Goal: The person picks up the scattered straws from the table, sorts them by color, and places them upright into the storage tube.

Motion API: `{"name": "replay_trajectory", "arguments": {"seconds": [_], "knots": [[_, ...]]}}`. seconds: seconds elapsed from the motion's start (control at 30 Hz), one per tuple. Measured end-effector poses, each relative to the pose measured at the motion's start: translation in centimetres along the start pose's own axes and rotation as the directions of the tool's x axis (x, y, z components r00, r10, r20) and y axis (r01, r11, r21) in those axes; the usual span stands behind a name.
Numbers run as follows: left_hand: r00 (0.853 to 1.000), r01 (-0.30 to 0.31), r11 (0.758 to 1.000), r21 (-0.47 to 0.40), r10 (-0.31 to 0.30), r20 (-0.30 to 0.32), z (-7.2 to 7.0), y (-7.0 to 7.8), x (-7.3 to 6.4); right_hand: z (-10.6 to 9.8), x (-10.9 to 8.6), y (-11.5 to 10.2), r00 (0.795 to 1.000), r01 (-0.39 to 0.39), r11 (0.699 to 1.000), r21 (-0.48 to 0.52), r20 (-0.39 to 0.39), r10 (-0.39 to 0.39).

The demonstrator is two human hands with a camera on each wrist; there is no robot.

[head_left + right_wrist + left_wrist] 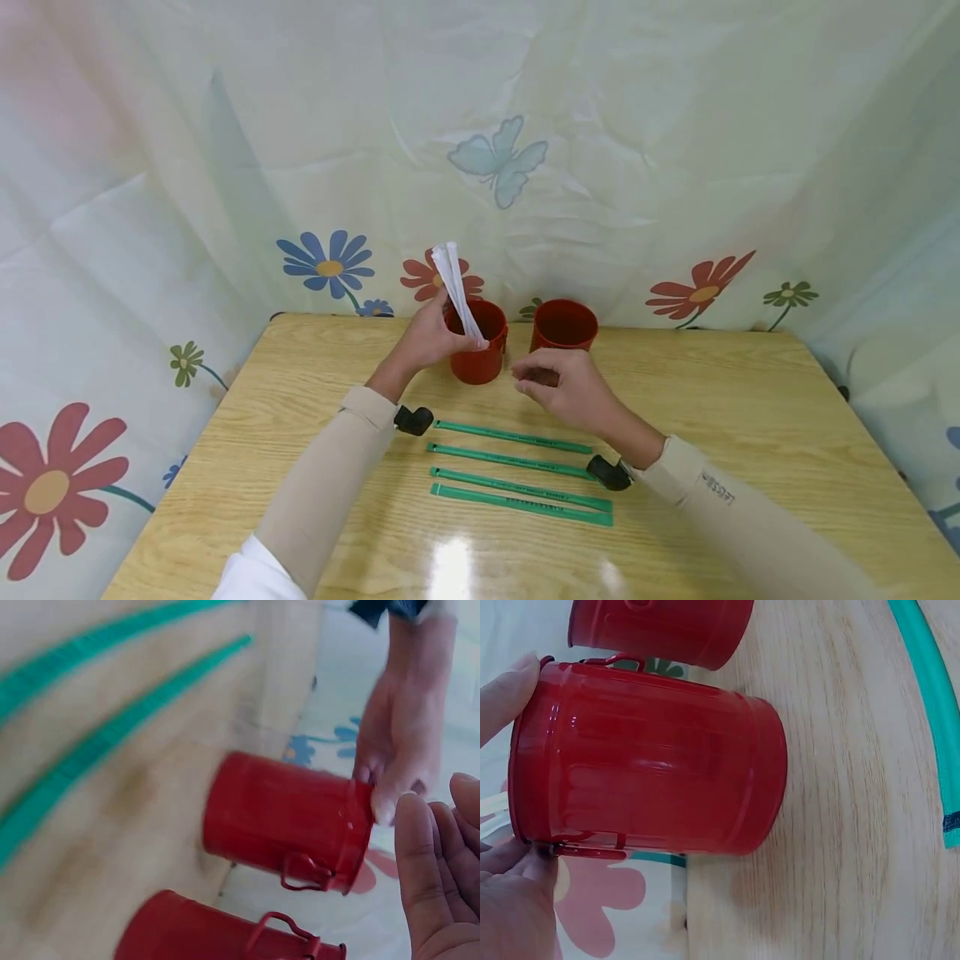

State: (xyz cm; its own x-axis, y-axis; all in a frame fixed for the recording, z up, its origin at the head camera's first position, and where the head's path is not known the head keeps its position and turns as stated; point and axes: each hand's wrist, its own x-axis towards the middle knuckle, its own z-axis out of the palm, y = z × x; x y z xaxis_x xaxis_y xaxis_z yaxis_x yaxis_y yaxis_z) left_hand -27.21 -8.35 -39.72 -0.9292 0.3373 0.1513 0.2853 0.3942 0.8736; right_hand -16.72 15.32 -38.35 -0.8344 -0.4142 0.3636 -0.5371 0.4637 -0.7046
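Observation:
My left hand (431, 335) grips the rim of a small red metal bucket (652, 757), with the thumb on one side and fingers on the other. Several slim white wrapped sticks (459, 287) lean inside that bucket, their tops sticking out above the rim. In the right wrist view this bucket (289, 821) stands on the table with a wire handle at its side. My right hand (573, 387) hovers in front of a second red bucket (565, 323), fingers loosely bent and nothing between them. It partly hides that bucket's lower part in the head view.
Several long green strips (513, 437) with dark print lie roughly parallel on the wooden table (360, 533), nearer me than the buckets. A flower-printed curtain (600, 167) hangs right behind the table's far edge.

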Motion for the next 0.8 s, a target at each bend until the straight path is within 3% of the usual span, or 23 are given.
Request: {"name": "replay_trajectory", "arguments": {"seconds": [0.23, 0.43, 0.5, 0.6, 0.8], "knots": [[0.998, -0.005, 1.000, -0.003, 0.005, -0.056, -0.3, 0.3, -1.0, 0.2, -4.1, 0.1, 0.986, 0.011, 0.998, -0.060, 0.164, -0.001], [0.989, -0.044, 0.999, -0.023, 0.041, -0.143, -0.2, 0.7, -2.6, 0.6, -6.6, 0.6, 0.972, 0.018, 0.998, -0.062, 0.237, -0.003], [0.984, -0.081, 0.995, -0.056, 0.071, -0.164, 0.1, 0.9, -2.9, 0.7, -7.3, 0.7, 0.966, 0.017, 0.997, -0.080, 0.260, 0.005], [0.980, -0.088, 0.992, -0.092, 0.070, -0.184, 0.7, 1.2, -3.3, 0.7, -8.1, 0.8, 0.955, 0.031, 0.994, -0.100, 0.297, 0.000], [0.984, -0.102, 0.985, -0.138, 0.079, -0.160, 2.6, 2.6, -3.2, 0.8, -9.0, 0.9, 0.919, 0.031, 0.990, -0.140, 0.394, 0.027]]}}
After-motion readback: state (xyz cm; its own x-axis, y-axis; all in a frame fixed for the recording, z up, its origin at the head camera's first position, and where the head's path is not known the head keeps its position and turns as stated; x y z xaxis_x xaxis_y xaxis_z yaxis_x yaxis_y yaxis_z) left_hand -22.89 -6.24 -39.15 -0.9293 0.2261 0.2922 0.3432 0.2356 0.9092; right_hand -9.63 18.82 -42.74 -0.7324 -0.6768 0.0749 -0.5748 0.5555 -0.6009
